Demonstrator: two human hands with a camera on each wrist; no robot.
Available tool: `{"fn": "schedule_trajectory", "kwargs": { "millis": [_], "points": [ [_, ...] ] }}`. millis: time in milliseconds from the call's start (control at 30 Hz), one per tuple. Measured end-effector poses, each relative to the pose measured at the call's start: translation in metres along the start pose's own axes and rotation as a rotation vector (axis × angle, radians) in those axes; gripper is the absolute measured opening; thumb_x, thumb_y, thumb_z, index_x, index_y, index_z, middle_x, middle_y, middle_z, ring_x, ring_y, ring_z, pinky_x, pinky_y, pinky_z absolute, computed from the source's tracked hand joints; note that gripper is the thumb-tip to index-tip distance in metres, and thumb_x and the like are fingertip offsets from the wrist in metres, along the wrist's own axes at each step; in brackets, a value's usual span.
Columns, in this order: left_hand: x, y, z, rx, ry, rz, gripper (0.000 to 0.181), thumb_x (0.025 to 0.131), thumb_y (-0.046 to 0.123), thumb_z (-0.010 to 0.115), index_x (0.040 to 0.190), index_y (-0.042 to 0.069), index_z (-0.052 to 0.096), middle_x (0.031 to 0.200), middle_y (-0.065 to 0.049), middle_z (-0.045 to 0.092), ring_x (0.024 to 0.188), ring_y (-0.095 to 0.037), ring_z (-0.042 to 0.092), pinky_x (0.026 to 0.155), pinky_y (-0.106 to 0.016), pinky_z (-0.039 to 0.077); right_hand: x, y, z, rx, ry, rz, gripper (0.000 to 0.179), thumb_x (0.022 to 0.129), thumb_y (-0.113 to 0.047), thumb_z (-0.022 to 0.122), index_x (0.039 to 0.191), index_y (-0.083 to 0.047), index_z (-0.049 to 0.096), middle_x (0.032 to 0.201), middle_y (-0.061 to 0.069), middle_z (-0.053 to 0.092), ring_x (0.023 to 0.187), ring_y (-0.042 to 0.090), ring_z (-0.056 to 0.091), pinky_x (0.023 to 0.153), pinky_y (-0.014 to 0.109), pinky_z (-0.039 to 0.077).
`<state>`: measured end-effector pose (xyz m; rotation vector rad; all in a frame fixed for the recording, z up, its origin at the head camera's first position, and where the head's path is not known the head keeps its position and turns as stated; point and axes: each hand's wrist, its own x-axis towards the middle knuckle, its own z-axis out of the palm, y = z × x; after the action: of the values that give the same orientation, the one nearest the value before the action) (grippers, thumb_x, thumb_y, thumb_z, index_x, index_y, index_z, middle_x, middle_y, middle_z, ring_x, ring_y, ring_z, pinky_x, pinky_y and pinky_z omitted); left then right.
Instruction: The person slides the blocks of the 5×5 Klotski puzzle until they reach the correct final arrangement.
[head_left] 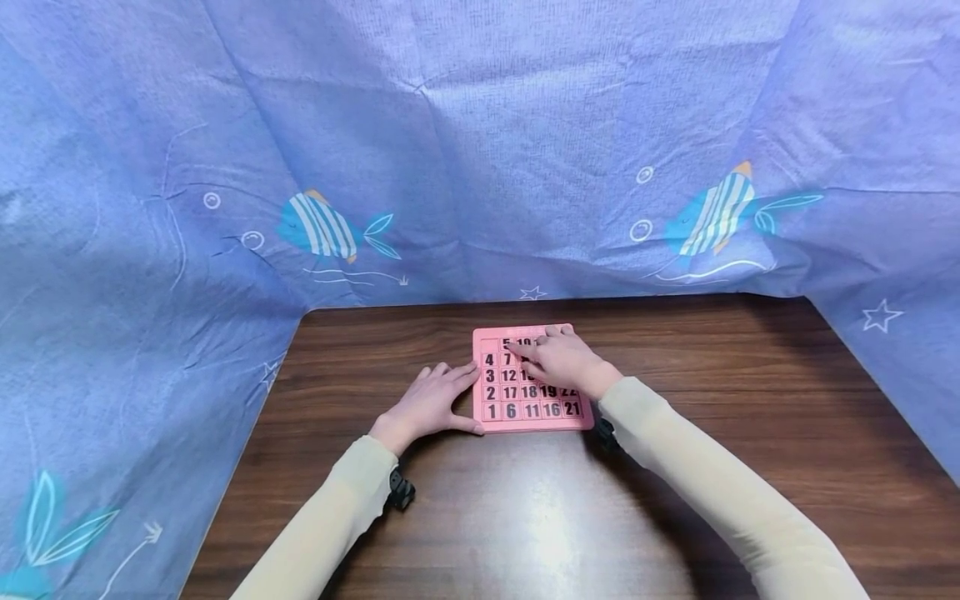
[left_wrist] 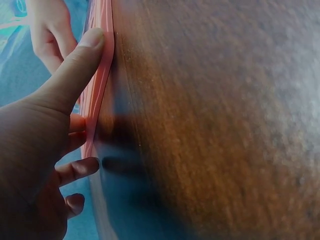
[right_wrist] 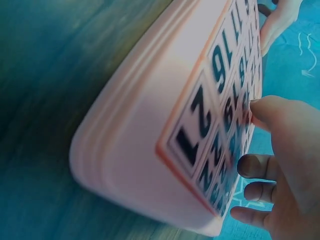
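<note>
A pink number slide puzzle (head_left: 491,393) lies flat on the table, its square tiles printed with black numbers. Its top left cell shows plain pink, beside the 5 tile. My left hand (head_left: 429,402) braces the puzzle at the near left: the straight thumb touches the near edge by the corner, and the index fingertip is at the left side. In the left wrist view, the other fingers of that hand are loosely bent. My right hand (head_left: 564,362) reaches over the puzzle, its index fingertip at the 5 tile in the top row. It covers several tiles at the upper right.
The puzzle rests on a dark brown wood-grain table (head_left: 420,533), with a bright reflection in front of it. A blue cloth (head_left: 480,150) printed with fish hangs behind the table and along its sides. Both wrists wear dark straps.
</note>
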<state>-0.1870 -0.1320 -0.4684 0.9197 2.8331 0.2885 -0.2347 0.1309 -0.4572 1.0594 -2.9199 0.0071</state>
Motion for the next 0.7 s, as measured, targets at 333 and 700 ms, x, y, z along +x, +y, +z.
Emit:
{"fn": "schedule_trajectory", "kwargs": {
  "millis": [333, 700],
  "points": [
    [-0.002, 0.000, 0.000, 0.008, 0.005, 0.007, 0.100, 0.066, 0.076, 0.060, 0.146, 0.021, 0.036, 0.150, 0.005, 0.034, 0.111, -0.017, 0.041, 0.090, -0.039, 0.031, 0.000, -0.027, -0.003, 0.026, -0.049, -0.071, 0.044, 0.095, -0.044, 0.046, 0.138, -0.035, 0.047, 0.106, 0.006, 0.066, 0.102, 0.025, 0.052, 0.095, 0.050, 0.035],
    [-0.002, -0.001, 0.002, 0.009, 0.011, 0.016, 0.100, 0.066, 0.076, 0.060, 0.146, 0.021, 0.036, 0.150, 0.004, 0.034, 0.113, -0.018, 0.041, 0.092, -0.041, 0.031, 0.006, -0.032, -0.008, 0.015, -0.025, -0.014, 0.041, 0.094, -0.039, 0.050, 0.135, -0.033, 0.051, 0.108, 0.012, 0.066, 0.105, 0.031, 0.055, 0.094, 0.056, 0.035]
  ]
}}
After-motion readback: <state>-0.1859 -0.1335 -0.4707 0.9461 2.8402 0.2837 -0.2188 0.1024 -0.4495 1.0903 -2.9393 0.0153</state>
